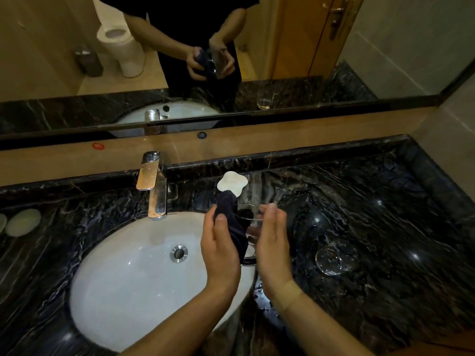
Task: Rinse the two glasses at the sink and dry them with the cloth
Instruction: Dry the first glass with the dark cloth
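Gripping one glass (248,222) in our right hand (272,242), fingers wrapped round its far side, while our left hand (218,250) pinches the dark cloth (235,227) against its near wall, thumb on top. So both hands are clamped, one on glass, one on cloth, and the glass sits between them just right of centre in the frame, over the right edge of the sink (123,278). It looks tilted, mouth pointing up and away from us, so the long axis runs roughly front to back. We'd guess we're mid-dry on this one.

Second glass (334,258) stands on the black marble counter (385,227) at lower right, well apart from the hands, and the right hand is the nearer one for it. Can't tell if it's wet or dry. Tap (153,186) is upper left of the hands; we see no water running.
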{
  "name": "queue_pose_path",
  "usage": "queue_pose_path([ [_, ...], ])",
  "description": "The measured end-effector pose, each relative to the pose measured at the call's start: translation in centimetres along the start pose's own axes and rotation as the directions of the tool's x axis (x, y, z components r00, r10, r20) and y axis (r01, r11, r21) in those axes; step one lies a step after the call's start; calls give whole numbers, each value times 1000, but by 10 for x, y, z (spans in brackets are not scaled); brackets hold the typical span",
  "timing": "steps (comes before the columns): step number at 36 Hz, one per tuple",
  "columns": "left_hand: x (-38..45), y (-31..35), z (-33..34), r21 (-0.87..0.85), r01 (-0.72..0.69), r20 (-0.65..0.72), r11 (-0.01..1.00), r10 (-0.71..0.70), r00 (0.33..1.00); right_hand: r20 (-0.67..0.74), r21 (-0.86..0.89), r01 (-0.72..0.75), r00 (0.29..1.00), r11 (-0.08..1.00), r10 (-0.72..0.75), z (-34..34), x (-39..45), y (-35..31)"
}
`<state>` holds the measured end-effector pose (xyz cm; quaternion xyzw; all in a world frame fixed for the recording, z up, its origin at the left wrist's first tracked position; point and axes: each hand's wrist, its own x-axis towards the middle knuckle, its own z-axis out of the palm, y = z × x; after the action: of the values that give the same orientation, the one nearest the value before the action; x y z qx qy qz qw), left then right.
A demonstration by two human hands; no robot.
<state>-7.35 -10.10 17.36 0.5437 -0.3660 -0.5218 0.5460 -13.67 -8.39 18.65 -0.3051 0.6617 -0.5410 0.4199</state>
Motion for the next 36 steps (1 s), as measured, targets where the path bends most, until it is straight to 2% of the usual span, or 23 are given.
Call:
queue_pose_path([
  [3,1,-3,-4,98,-65,-14,993,67,998,103,-45,-23,994,999,27,-2,-4,1],
  [7,-6,-4,-3,205,-123,18,971,122,992,-12,86,-70,997,994,72,5,-7,0],
  [10,-12,-2,-2,259,-197,57,946,189,980,-79,222,-172,978,960,194,8,-3,3],
  [13,-9,-6,-7,334,-201,115,921,172,978,-7,247,-376,921,893,390,6,3,8],
  [16,5,-8,-15,463,-97,183,881,12,983,117,344,-570,814,746,569,6,5,19],
  [19,29,-7,-23,713,-63,258,698,-178,950,277,422,-789,581,447,765,14,5,31],
  [22,49,1,-30,823,-58,302,566,-348,888,370,434,-870,408,233,835,24,6,42],
  [24,57,7,-32,867,-86,326,492,-427,844,406,440,-884,354,159,842,30,5,43],
  [26,63,10,-31,897,-122,334,424,-471,816,432,454,-884,325,108,841,34,4,40],
  [29,65,12,-28,917,-157,329,367,-470,819,471,462,-885,308,66,827,38,5,38],
  [33,67,7,-29,911,-147,328,384,-462,824,454,435,-895,312,98,835,36,9,42],
  [36,66,4,-31,880,-122,327,459,-400,856,454,406,-898,357,168,816,30,13,41],
])
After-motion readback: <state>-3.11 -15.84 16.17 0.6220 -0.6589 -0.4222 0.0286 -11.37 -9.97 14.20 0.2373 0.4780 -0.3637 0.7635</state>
